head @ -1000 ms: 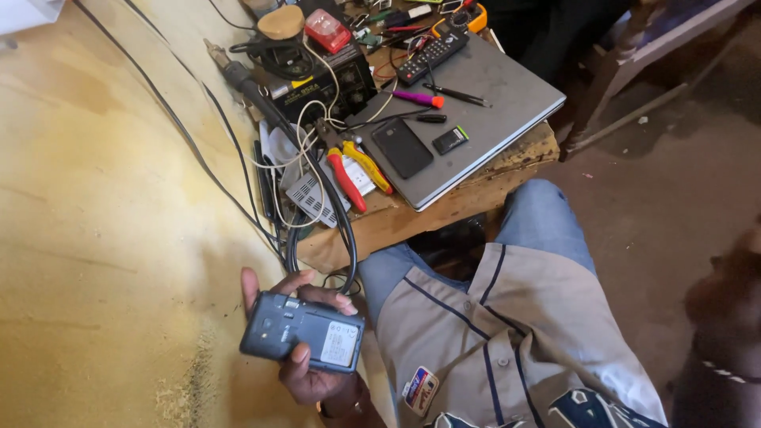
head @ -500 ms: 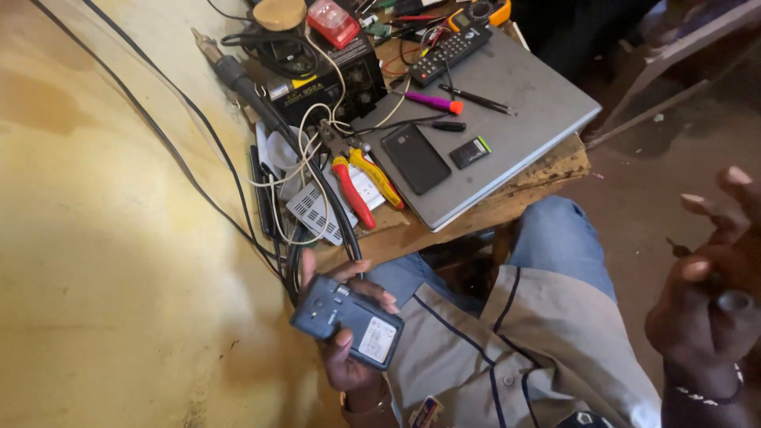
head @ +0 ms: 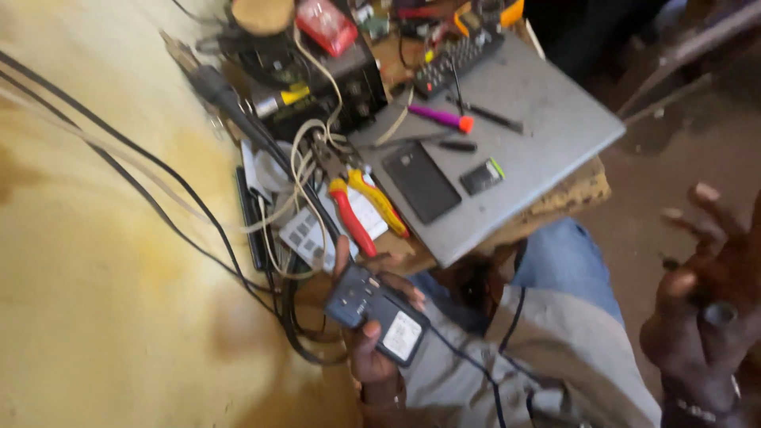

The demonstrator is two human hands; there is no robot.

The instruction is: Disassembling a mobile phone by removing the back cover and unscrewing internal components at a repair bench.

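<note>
Holding that dark phone [head: 376,311] back-side up in your left hand [head: 372,333], you're keeping it low over your lap, just off the near edge of the wooden table [head: 583,190]. Your fingers are curling around it from underneath, thumb pressing along the upper-left edge, so the open back and its pale label are facing you. That grip is leaving the whole back free to look at, which seems to be the point. The phone's long axis is running diagonally, the end with the small components pointing up-left toward the pliers [head: 361,208] and the cable tangle, the label end pointing down-right toward your shirt.

Your right hand [head: 705,293] is hanging out at the right edge, well apart from everything, fingers spread loosely, and it's too blurry to say if anything's pinched in there. On the closed grey laptop [head: 547,119] you're leaving a black phone cover [head: 421,181], a small battery [head: 481,176] and a purple screwdriver [head: 441,118] lying flat, probably just because it's the one even surface.
</note>
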